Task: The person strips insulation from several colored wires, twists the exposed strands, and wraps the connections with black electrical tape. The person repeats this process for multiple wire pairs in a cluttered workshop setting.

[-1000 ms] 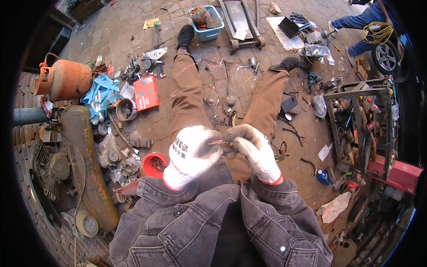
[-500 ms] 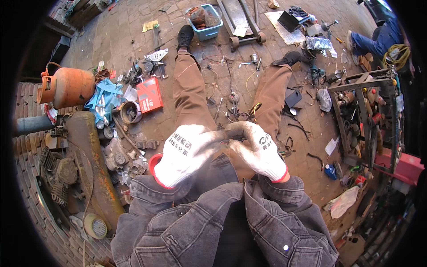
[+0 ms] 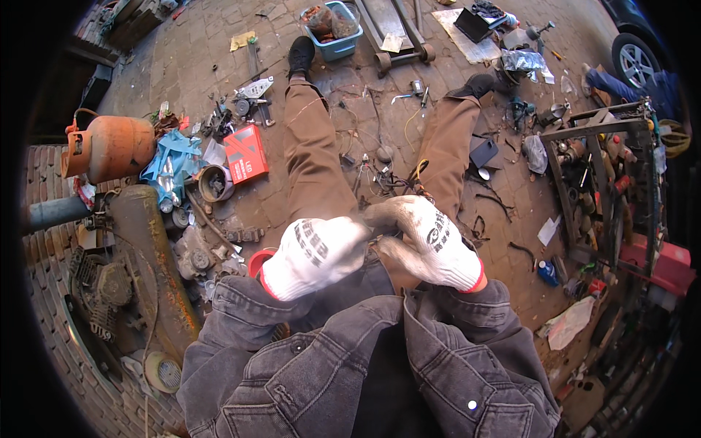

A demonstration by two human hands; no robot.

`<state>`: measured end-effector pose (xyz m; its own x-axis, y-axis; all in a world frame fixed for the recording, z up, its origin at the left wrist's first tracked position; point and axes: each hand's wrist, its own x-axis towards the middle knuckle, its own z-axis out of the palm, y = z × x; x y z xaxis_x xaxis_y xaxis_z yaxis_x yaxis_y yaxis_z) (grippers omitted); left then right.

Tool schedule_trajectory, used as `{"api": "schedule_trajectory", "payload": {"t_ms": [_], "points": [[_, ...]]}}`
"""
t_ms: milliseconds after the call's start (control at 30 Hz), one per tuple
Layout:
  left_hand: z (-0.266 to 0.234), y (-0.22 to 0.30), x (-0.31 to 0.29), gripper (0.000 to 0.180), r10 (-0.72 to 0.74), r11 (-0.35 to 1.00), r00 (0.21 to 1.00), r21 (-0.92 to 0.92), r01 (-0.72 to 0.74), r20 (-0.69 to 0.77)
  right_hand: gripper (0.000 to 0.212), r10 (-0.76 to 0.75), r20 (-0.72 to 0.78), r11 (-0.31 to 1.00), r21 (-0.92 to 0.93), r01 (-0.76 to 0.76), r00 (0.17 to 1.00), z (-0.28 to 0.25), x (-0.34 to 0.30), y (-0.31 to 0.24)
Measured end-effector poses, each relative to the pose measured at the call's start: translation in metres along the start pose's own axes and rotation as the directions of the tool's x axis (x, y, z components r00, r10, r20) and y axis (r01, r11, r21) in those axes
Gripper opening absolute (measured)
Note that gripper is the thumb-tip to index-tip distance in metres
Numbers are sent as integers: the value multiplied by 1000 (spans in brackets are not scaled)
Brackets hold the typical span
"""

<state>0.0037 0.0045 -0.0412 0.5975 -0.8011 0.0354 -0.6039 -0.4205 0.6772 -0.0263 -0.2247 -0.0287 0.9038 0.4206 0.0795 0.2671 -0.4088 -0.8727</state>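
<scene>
My left hand, in a white knit work glove with dark print, is closed, knuckles up, above my lap. Close against its fingertips is my right hand, gloved alike, its greyed fingers curled round to meet the left. A small dark bit shows between the fingers, too covered to name. Just beyond the hands, a tangle of dark wires with a yellow piece lies between my legs. A thin cable runs from it across the bricks.
At left are an orange gas cylinder, a red box and a rusty tank. A blue basket and a metal trolley stand ahead. To the right are a cluttered metal frame and another person's blue-clad leg.
My left hand has curled tighter and shifted slightly right. My right hand has moved a little, still meeting the left. The other person at right has moved lower, and a car wheel now shows.
</scene>
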Motion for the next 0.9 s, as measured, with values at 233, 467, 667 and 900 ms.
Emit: {"api": "schedule_trajectory", "payload": {"t_ms": [233,467,667,900], "points": [[13,-1,1,23,-475,578,849,-646,498,230,36,-175,26,979,-106,177,984,-6,9,-10],[39,-10,9,15,-583,598,810,-707,377,-61,50,-38,-468,951,-287,-111,883,21,-8,4],[55,-8,17,15,-633,667,757,-610,428,-161,48,595,-42,803,66,-592,803,39,-22,8],[41,-18,8,26,-478,747,878,-535,396,-18,72,570,182,814,8,-581,801,39,-28,20]]}}
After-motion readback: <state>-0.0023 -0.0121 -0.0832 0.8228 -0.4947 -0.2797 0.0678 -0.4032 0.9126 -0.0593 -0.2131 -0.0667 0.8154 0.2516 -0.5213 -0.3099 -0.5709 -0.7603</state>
